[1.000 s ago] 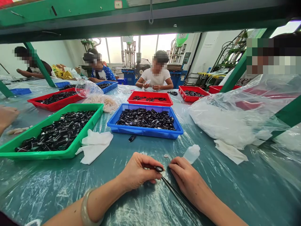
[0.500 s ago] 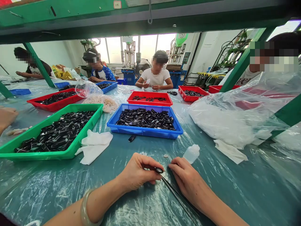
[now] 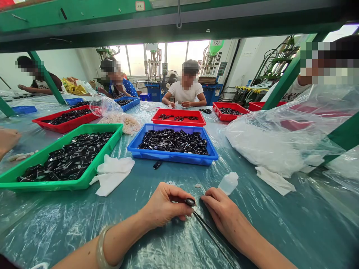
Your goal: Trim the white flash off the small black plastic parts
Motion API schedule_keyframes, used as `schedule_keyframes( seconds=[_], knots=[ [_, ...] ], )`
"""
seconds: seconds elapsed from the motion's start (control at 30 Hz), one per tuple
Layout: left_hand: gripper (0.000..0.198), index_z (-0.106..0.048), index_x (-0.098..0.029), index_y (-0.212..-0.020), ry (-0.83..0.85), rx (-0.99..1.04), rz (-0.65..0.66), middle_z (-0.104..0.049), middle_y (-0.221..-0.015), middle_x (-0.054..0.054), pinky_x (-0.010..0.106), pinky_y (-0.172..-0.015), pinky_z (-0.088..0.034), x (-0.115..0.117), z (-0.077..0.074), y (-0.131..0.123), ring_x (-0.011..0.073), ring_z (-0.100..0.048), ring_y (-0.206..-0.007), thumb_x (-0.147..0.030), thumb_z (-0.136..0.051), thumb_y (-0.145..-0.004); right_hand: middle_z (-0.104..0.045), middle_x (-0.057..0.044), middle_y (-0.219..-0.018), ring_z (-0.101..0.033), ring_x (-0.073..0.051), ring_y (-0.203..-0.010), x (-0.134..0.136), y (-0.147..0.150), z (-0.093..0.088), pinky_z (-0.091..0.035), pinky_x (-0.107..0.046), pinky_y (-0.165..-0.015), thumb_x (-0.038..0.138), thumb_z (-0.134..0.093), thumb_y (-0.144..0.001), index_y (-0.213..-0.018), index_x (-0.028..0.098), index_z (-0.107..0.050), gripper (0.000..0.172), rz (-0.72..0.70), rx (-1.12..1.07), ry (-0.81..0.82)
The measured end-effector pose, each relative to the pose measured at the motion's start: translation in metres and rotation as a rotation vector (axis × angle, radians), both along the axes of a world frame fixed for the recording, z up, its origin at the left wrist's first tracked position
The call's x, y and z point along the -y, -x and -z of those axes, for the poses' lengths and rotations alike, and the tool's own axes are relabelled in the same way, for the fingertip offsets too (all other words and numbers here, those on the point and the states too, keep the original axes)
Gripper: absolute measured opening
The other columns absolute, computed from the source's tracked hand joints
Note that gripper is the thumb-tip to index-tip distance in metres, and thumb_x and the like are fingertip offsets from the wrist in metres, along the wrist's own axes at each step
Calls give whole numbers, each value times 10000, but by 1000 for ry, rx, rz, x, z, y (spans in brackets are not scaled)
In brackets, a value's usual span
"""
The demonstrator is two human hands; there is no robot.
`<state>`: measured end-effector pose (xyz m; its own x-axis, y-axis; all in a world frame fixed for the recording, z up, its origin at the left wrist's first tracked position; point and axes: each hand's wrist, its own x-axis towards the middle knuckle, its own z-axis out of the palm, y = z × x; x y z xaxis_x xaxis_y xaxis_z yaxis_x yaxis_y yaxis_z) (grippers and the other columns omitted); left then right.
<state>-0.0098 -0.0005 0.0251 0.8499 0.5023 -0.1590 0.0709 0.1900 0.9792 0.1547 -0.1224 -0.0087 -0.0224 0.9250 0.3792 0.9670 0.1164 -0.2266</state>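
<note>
Against the frame half a second before, both hands sit unchanged at lower centre. The one visible change is at upper centre, where the co-worker in the white shirt [image 3: 186, 91] has lowered their hands.

The left hand [image 3: 164, 205] is closed, pinching a small black part [image 3: 190, 202] between thumb and fingertips just above the tabletop [image 3: 280, 231]. The part is glossy, dark and rounded. The right hand [image 3: 224, 216] is curled around thin dark tweezers [image 3: 213, 235], whose tip meets the part. A small translucent bottle [image 3: 228, 183] lies just beyond the right hand. The blue tray [image 3: 171, 156] of black parts stands farther up.
</note>
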Motion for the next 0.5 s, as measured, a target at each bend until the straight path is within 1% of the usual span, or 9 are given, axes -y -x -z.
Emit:
schedule_keyframes(
  seconds=[0.17,0.3,0.4,0.5],
  knots=[
    [199,-719,-106,-717,45,10,33,-636,-582,35,202,-476,-476,0,-1,0,111,-576,-502,-241,-755,-574,-519,-76,-770,-543,-203,-693,-2,1,0,-486,-296,-579,28,-336,-874,-818,144,-596,290,24,9,2],
    [207,-714,-98,-723,91,-3,44,-624,-549,26,191,-481,-477,0,-4,1,100,-575,-480,-242,-760,-581,-519,-78,-777,-543,-198,-701,-2,1,-1,-490,-294,-591,28,-317,-874,-849,136,-594,298,22,4,-5],
    [200,-713,-97,-739,136,12,55,-647,-598,35,172,-485,-478,-1,-4,1,93,-589,-496,-215,-758,-583,-515,-76,-783,-543,-192,-702,-1,1,-1,-487,-287,-594,31,-310,-877,-868,133,-593,301,15,3,-6],
    [213,-715,-96,-785,188,32,81,-679,-695,62,152,-486,-480,-3,-2,2,89,-606,-520,-209,-741,-606,-505,-73,-776,-541,-189,-697,0,0,-1,-481,-281,-587,39,-310,-884,-864,131,-594,299,19,6,-2]
  ],
)
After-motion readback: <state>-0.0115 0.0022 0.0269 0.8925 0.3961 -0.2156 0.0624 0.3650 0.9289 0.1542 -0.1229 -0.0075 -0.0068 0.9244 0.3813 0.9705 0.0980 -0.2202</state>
